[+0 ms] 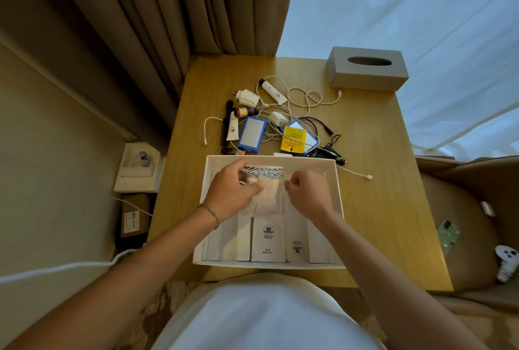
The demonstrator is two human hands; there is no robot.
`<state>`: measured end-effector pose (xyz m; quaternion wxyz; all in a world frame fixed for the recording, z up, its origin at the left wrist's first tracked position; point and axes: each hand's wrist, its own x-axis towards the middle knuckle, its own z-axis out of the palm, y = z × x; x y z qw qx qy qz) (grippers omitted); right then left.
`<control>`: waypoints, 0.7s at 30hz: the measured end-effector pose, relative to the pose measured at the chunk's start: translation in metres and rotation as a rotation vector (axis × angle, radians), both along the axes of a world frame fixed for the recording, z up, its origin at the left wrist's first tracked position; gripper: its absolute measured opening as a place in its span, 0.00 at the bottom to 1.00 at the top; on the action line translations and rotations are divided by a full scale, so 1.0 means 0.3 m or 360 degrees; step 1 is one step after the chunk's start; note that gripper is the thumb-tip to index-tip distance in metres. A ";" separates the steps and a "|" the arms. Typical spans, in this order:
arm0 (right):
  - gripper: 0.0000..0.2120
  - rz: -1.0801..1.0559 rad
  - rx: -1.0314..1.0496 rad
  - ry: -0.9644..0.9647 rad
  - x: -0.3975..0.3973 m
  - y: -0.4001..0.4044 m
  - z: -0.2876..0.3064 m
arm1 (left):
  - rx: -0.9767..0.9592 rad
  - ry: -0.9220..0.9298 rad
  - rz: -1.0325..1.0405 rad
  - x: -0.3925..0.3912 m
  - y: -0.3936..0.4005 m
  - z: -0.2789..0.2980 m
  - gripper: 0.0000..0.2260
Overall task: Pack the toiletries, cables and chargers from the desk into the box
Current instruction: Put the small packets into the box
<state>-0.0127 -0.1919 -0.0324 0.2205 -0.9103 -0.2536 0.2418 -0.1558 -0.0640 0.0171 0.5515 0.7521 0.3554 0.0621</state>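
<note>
White open cardboard box point(338, 181) on the wooden desk point(379, 209) is the landmark. In the box's near half, flat white sachets and small cartons point(268, 240) stand in a row against the near wall. Over the box's far half, both hands work a striped clear-plastic packet point(264, 181): left hand point(233, 189) pinches its left edge, fingers curled closed on it; right hand point(304, 189) is curled narrow at its right edge, fingertips on the plastic, grip looks like a pinch. A thin bracelet sits on the left wrist.

Just beyond the box's far wall: blue-framed rectangular charger point(252, 133), yellow-labelled blue pack point(296, 139), black cable with plug point(330, 150) toward the right. Beyond the box's far left corner: white squeeze tube point(232, 126) beside a long black stick, small amber bottle point(243, 111). Farther out: white plug adapter point(247, 98), white cube charger point(278, 119), tangled white cable point(306, 97), second white tube with black cap point(273, 90). Grey tissue box point(368, 68) sits farthest, beyond the box's right side. One white cable end point(368, 177) lies just right of the box.
</note>
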 end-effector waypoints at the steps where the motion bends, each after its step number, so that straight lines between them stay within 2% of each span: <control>1: 0.14 -0.0014 0.0045 -0.0012 0.004 -0.015 0.028 | -0.0003 0.0062 -0.0038 0.007 -0.018 -0.026 0.12; 6: 0.11 -0.0075 0.0136 -0.0012 -0.001 -0.087 0.119 | 0.0026 0.0437 -0.0211 0.059 -0.100 -0.160 0.10; 12: 0.10 -0.0229 0.0201 0.0073 0.003 -0.144 0.146 | 0.0007 0.0604 -0.0445 0.094 -0.190 -0.246 0.08; 16: 0.09 -0.0242 0.0263 0.0093 0.010 -0.168 0.157 | -0.0042 0.0654 -0.0537 0.105 -0.238 -0.265 0.10; 18: 0.10 -0.0252 0.0283 0.0073 0.018 -0.173 0.162 | 0.0102 0.0694 -0.0602 0.113 -0.257 -0.271 0.09; 21: 0.10 -0.0271 0.0318 0.0069 0.032 -0.175 0.170 | 0.0542 0.0733 -0.0759 0.120 -0.275 -0.278 0.08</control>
